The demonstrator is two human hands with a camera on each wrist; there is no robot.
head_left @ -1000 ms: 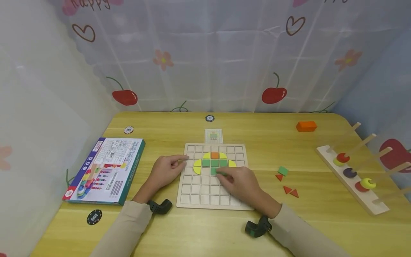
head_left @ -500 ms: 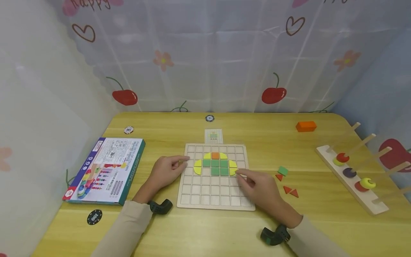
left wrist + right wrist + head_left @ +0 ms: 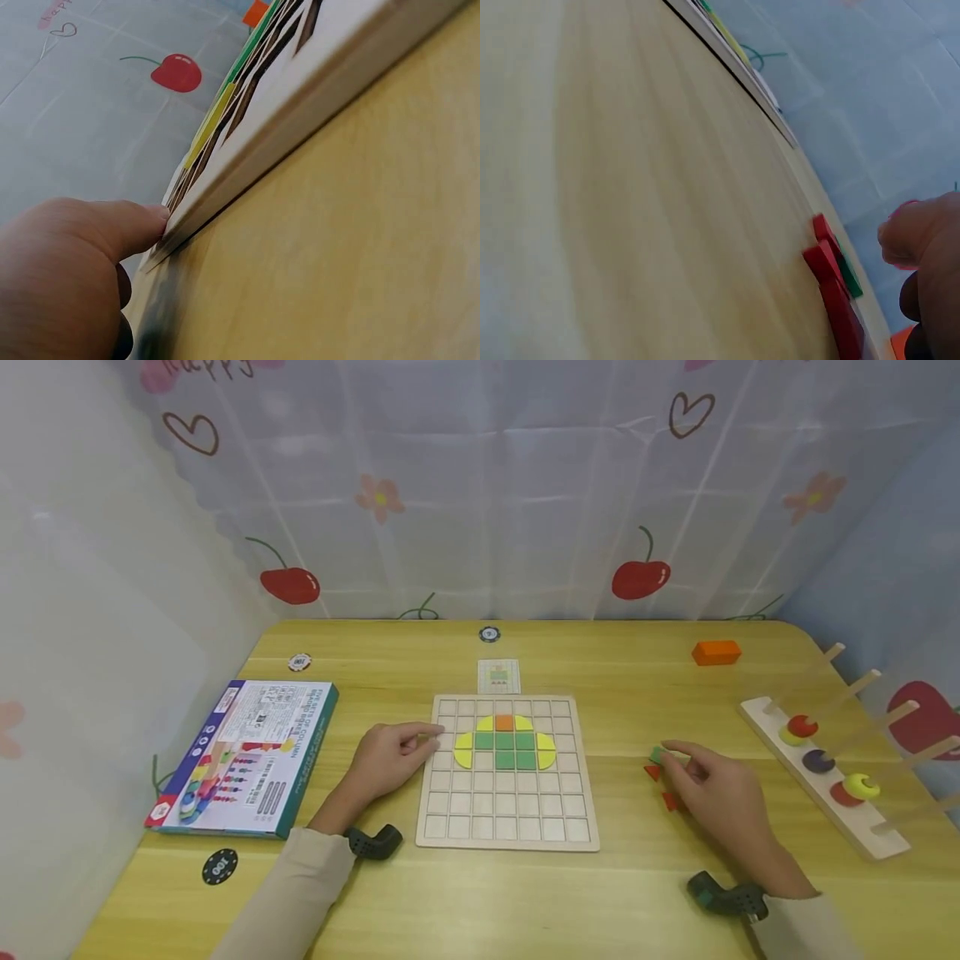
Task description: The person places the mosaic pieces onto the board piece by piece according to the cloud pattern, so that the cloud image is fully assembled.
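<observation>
A wooden grid board (image 3: 459,827) lies mid-table, bearing yellow quarter-round tiles (image 3: 463,759), an orange square tile (image 3: 504,722) and several green square tiles (image 3: 506,761). My left hand (image 3: 392,760) touches the board's left edge, index finger extended; its thumb (image 3: 142,225) meets the edge in the left wrist view. On the right, my right hand (image 3: 716,793) hovers by a loose green square tile (image 3: 656,755), thumb and index finger apart. That green tile (image 3: 849,271) lies on the table beside red triangular tiles (image 3: 823,262); in the head view the hand partly hides the red triangles (image 3: 669,802).
A small pattern card (image 3: 498,677) lies behind the board. At left is a flat toy box (image 3: 247,760), with poker chips (image 3: 220,867) around. Right of my hand stands a peg rack (image 3: 825,777) with coloured beads. An orange block (image 3: 716,652) sits at the back right.
My right hand has left the board, where another green tile now sits, and moved right to the loose tiles. My left hand has stayed at the board's edge.
</observation>
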